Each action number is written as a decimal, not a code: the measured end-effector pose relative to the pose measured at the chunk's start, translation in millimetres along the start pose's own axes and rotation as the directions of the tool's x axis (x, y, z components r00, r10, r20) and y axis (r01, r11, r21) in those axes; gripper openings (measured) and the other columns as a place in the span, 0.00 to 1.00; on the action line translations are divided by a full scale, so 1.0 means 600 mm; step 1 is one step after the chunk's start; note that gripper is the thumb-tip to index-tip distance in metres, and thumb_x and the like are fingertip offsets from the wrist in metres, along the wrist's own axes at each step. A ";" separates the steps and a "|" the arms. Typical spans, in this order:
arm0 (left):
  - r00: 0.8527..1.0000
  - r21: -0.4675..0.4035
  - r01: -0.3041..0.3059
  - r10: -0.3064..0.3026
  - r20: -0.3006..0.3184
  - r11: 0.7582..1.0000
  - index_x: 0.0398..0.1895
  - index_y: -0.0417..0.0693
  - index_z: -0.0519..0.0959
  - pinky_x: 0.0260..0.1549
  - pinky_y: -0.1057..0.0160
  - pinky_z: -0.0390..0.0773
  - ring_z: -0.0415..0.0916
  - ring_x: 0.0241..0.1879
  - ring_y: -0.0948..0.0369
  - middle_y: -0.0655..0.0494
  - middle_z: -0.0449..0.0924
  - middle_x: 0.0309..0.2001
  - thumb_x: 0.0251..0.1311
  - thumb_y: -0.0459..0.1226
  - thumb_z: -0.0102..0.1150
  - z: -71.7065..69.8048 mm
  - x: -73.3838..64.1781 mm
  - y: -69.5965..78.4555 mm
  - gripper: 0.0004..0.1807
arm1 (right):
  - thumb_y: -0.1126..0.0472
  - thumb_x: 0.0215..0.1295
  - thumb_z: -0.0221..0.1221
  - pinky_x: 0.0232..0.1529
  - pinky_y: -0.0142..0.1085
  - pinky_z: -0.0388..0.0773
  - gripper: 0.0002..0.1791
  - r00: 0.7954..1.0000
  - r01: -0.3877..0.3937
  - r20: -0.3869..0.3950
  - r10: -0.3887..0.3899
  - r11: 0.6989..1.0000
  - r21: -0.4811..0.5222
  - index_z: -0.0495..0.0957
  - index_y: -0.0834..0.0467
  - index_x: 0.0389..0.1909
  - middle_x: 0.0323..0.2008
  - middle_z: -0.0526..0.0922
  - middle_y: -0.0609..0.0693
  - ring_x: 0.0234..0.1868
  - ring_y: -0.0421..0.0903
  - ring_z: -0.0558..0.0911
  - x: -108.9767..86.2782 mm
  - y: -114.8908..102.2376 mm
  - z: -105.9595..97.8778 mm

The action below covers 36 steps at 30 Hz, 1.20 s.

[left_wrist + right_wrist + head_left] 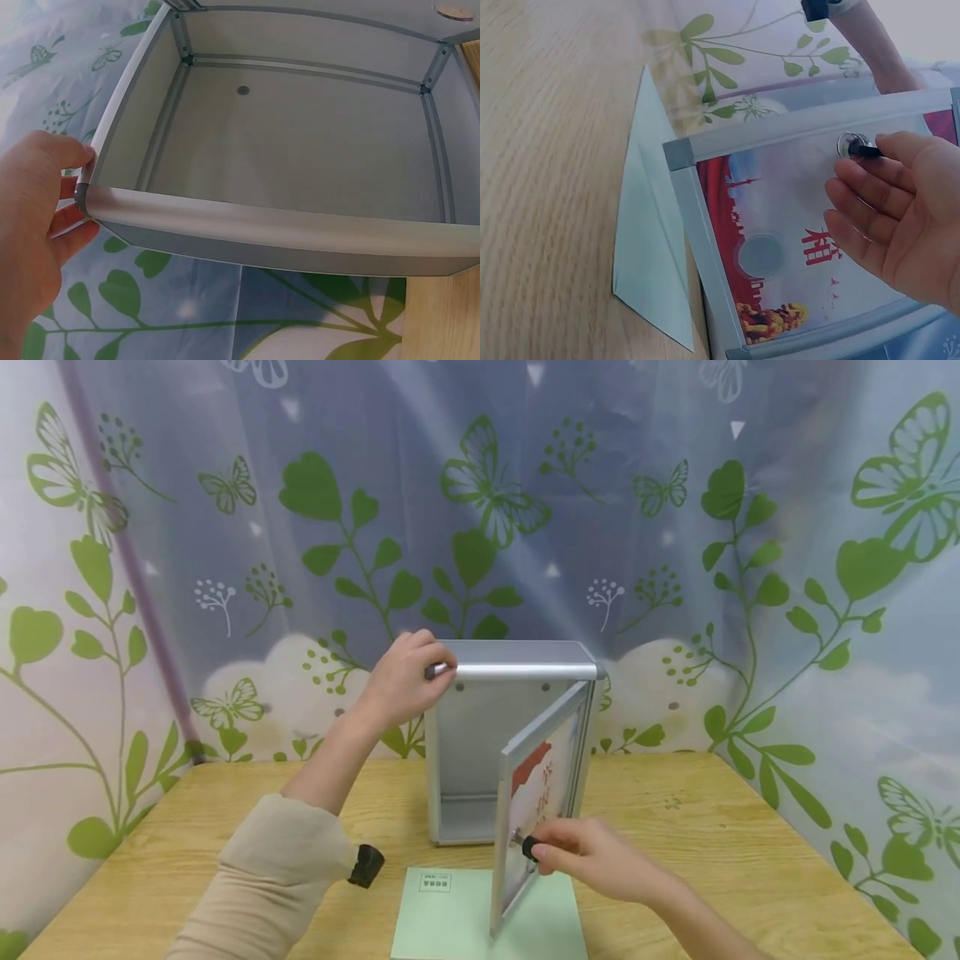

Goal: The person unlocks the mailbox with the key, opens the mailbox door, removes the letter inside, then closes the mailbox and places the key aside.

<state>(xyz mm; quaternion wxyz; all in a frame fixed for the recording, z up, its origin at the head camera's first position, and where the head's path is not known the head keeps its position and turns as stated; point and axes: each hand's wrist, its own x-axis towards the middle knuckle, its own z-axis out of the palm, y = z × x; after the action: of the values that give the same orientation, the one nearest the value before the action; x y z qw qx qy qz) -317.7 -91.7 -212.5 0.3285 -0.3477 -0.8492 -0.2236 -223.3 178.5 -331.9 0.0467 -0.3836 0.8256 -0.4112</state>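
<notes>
A grey metal box [517,653] with a silver frame stands upright on the table, its hinged door [543,777] swung out toward me. My left hand [411,675] grips the box's upper left corner; in the left wrist view, thumb and fingers lie on either side of that corner [84,196]. The box's inside [300,142] shows bare walls there. My right hand [588,860] pinches a black-headed key [531,847] at the door's lock. Seen from the right wrist, the key [866,151] has a metal ring, and the door front [780,225] bears a red-and-white print.
A pale green booklet or folder [442,918] lies flat on the wooden table [660,827], partly under the door's lower edge. Behind the table hangs a curtain [420,485] with green leaves and butterflies. A black strap piece [366,866] sits at my left sleeve.
</notes>
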 end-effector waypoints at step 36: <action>0.998 0.024 0.016 -0.018 0.064 1.000 0.33 0.43 0.80 0.34 0.60 0.65 0.63 0.34 0.55 0.53 0.70 0.31 0.59 0.31 0.56 -0.006 0.003 0.001 0.04 | 0.55 0.69 0.51 0.21 0.31 0.67 0.13 0.975 -0.115 -0.197 0.099 0.991 -0.070 0.73 0.56 0.26 0.21 0.75 0.45 0.20 0.38 0.68 0.102 0.000 0.060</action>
<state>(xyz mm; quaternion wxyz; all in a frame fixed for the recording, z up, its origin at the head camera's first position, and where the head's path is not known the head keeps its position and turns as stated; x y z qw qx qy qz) -316.6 -92.5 -208.8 0.3031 -0.3437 -0.8649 -0.2051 -252.0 114.1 -341.0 -0.0270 -0.2986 0.8616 -0.4096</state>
